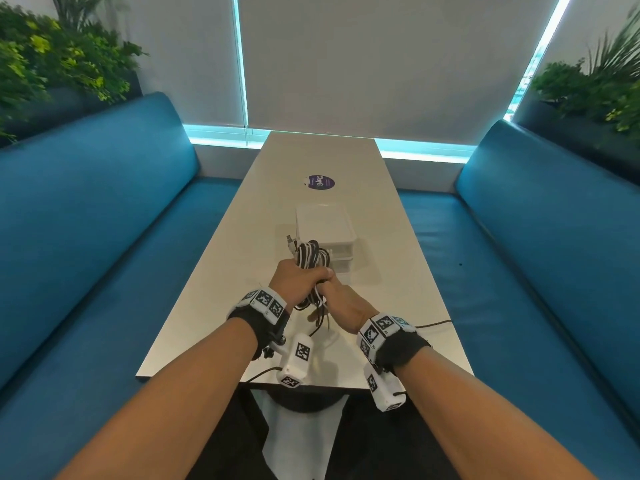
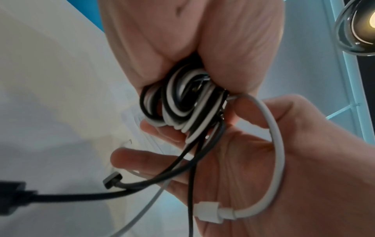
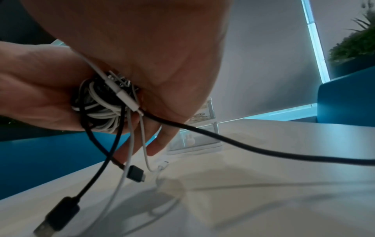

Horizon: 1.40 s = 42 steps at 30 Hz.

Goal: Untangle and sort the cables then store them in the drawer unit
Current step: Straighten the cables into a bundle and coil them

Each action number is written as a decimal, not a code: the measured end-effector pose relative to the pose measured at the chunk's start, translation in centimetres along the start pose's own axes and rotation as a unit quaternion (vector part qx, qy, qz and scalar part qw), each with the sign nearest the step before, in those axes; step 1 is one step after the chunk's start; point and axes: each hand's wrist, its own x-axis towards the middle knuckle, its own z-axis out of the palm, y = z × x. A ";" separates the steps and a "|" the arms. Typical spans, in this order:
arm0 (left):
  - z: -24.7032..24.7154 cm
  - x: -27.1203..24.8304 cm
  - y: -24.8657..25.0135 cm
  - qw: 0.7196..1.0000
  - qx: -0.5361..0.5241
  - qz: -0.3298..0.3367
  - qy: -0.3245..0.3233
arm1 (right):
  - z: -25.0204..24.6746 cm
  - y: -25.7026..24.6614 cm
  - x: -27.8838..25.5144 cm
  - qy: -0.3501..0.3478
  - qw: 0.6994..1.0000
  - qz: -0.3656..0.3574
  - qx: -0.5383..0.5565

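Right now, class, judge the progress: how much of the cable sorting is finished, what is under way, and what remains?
Done: nothing visibly sorted; whether the drawer unit on the table holds any cables cannot be told. In hand: the left hand grips the tangled black and white cable bundle, while the right hand holds its loose ends below. Left: separate the cables, sort them and store them in the drawers.

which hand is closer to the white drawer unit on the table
Left. The left hand grips the tangled bundle of black and white cables just in front of the white plastic drawer unit; the right hand holds the bundle's lower end, further back towards the person.
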 end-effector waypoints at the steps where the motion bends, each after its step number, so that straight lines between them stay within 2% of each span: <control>1: 0.0 0.0 0.0 1.000 0.001 0.000 0.002 | -0.1 0.0 -0.2 0.006 1.000 -0.005 -0.003; 6: -1.1 0.7 0.2 0.997 -0.023 0.006 0.070 | -1.2 1.2 0.1 0.001 0.999 0.014 -0.043; 9: -0.9 0.6 0.3 0.998 -0.048 0.016 0.047 | -1.5 1.5 0.7 -0.035 0.989 -0.011 -0.143; 14: -0.8 0.9 0.3 0.996 -0.079 0.017 0.027 | -0.9 1.4 1.6 -0.077 0.977 -0.012 -0.196; 17: -0.9 0.8 0.3 0.996 -0.074 0.005 0.048 | -0.5 1.5 2.1 -0.044 0.960 0.004 -0.276; 19: -0.6 0.5 0.4 0.994 -0.084 0.003 0.066 | -0.5 1.4 2.3 -0.028 0.961 0.003 -0.275; 21: -0.6 0.6 0.3 0.994 -0.082 0.007 0.075 | -0.4 1.4 2.3 -0.044 0.962 0.002 -0.268; 28: -0.4 0.6 0.0 0.998 -0.050 0.006 0.028 | 0.1 1.6 1.9 -0.094 0.964 0.009 -0.249; 31: -0.6 0.3 0.1 0.996 -0.088 0.002 0.012 | 0.3 1.8 2.1 -0.090 0.970 0.002 -0.226; 35: -0.5 -0.3 0.9 0.980 -0.195 0.010 -0.033 | 0.2 1.8 2.6 -0.066 0.974 0.001 -0.218; 37: -0.6 -0.3 1.3 0.980 -0.194 0.019 -0.048 | 0.0 1.7 2.8 -0.048 0.972 -0.004 -0.230; 42: -1.0 0.0 0.8 0.988 -0.155 0.010 0.002 | -0.2 1.5 2.6 -0.080 0.960 -0.013 -0.267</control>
